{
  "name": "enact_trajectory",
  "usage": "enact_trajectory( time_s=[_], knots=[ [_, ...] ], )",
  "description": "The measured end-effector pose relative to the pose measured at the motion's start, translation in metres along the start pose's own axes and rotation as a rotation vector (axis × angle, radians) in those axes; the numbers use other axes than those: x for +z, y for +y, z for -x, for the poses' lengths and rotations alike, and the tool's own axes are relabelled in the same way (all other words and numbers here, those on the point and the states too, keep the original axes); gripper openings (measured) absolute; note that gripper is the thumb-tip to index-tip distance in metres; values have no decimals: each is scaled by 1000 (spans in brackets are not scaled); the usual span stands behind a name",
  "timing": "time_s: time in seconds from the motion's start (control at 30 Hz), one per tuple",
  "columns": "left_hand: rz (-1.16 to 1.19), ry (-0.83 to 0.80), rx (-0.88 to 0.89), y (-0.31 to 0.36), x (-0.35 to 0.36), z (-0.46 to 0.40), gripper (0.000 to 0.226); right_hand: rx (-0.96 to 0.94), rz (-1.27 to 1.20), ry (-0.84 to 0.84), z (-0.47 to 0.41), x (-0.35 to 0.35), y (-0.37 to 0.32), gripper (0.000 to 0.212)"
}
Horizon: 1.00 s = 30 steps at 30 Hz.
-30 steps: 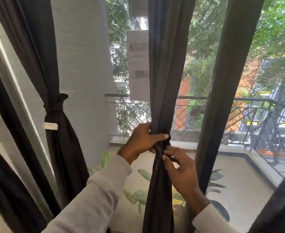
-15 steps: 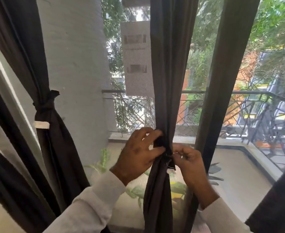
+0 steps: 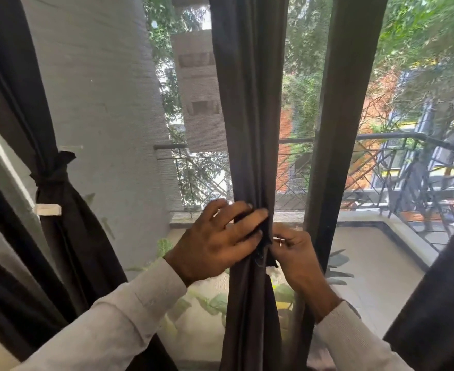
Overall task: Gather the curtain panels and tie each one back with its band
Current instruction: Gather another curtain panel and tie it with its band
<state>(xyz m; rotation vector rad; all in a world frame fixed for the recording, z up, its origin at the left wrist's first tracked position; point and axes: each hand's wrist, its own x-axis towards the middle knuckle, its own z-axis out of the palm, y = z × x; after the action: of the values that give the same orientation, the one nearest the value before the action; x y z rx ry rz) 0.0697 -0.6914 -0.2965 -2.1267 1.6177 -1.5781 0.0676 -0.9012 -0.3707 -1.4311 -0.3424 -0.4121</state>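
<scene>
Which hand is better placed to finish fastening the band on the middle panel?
Right. The right hand pinches the band at its loose end, while the left hand holds the gathered middle panel together and probably should not let go.

Balcony floor [image 3: 375,277]: pale, dark border strip along raised kerb [image 3: 354,218]. Leafy plants [image 3: 212,303] over near part, seen thru screen; pots not visible. Railing [image 3: 397,172] stands on kerb.

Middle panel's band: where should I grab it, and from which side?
Pinch the band by its short tail, coming from the right: it hangs free beside the gathered middle panel, under the right hand, while the left hand covers the left side.
</scene>
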Motion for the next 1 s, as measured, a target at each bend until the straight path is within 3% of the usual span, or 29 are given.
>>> enact_trajectory(
  time_s=[0.1,0.2,0.3,0.5,0.63,0.8,0.87,0.97,1.0],
  knots=[
    [1,-44,126,-9,-8,-10,12,59,-33,19,5,1,3,36],
    [32,-141,151,-21,-7,-14,19,87,-52,21,7,4,2,36],
    [100,-122,56,-27,-8,-12,27,63,-81,34,8,6,-3,44],
    [391,-209,-118,-43,-9,-4,18,12,2,-47,9,6,-12,66],
    [479,-192,-281,-54,-13,-6,17,63,-18,-32,9,13,-13,66],
    [538,-78,-470,-52,-13,-12,17,-19,-87,-57,5,24,-15,64],
    [555,-49,-572,-51,-12,-16,14,-68,-64,-78,5,28,-18,48],
    [535,-73,-667,-52,-9,-21,11,-148,-47,-104,8,30,-29,4],
    [547,-87,-706,-54,-6,-21,10,-193,-6,-102,8,29,-33,7]
  ],
)
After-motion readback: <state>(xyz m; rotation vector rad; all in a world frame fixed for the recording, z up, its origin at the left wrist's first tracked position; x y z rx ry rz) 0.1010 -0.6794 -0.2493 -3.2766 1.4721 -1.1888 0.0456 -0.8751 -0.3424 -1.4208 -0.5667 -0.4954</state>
